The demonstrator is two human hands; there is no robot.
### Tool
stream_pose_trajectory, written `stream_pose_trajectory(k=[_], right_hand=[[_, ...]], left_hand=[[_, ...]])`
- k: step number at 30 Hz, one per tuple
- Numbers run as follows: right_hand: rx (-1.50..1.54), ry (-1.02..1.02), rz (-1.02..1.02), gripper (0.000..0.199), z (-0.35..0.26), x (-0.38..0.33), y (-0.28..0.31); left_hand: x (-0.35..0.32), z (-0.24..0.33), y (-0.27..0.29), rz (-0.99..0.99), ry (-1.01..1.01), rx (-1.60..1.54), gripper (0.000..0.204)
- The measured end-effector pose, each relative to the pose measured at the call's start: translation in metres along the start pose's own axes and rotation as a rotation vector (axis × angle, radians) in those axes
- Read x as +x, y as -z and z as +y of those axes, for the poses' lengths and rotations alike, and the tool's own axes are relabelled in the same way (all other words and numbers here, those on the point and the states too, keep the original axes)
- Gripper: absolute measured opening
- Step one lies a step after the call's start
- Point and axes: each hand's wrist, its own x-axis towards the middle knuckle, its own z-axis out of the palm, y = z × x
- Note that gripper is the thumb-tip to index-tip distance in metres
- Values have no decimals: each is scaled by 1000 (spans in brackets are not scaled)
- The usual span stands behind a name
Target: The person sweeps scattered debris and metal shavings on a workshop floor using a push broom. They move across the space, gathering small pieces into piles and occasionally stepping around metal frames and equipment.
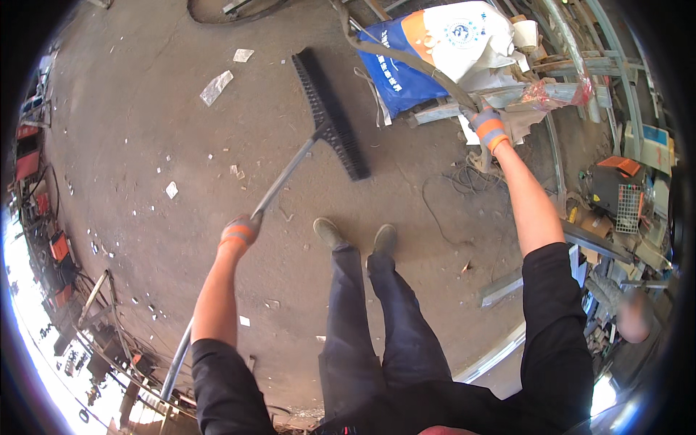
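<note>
My left hand (241, 230), in a grey and orange glove, is closed around the metal handle of a push broom (286, 175). The broom's wide black bristled head rests on the floor ahead of my feet, and its handle runs back past my left forearm. Out to the right, my right hand (487, 126), gloved the same way, is closed on the near end of a long, bent, grey-brown hose (413, 59). That hose crosses over a blue, white and orange sack (406, 76). Fingers of the right hand are partly hidden.
Metal bars (507, 96) and a white cup (525, 34) lie by the sack. Loose wire (471, 177) is tangled below my right hand. Paper scraps (217, 88) dot the floor. Clutter lines both sides; at the far right another person (634, 326) shows, blurred.
</note>
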Motion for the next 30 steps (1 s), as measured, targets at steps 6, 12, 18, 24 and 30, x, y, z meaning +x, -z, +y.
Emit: stream_pose_trajectory(k=[6, 12, 18, 24, 30], right_hand=[[41, -33, 43, 87, -24, -23, 30], [-113, -124, 9, 85, -26, -28, 21], [-79, -149, -1, 87, -54, -23, -7], [-7, -42, -131, 86, -57, 16, -14], [-14, -39, -111, 82, -29, 45, 0]], left_hand=[[-37, -108, 46, 20, 163, 36, 69], [-91, -127, 56, 49, 130, 1, 66], [-65, -24, 27, -89, 11, -220, 65], [22, 92, -6, -64, -42, -210, 70], [5, 53, 17, 51, 8, -25, 65]])
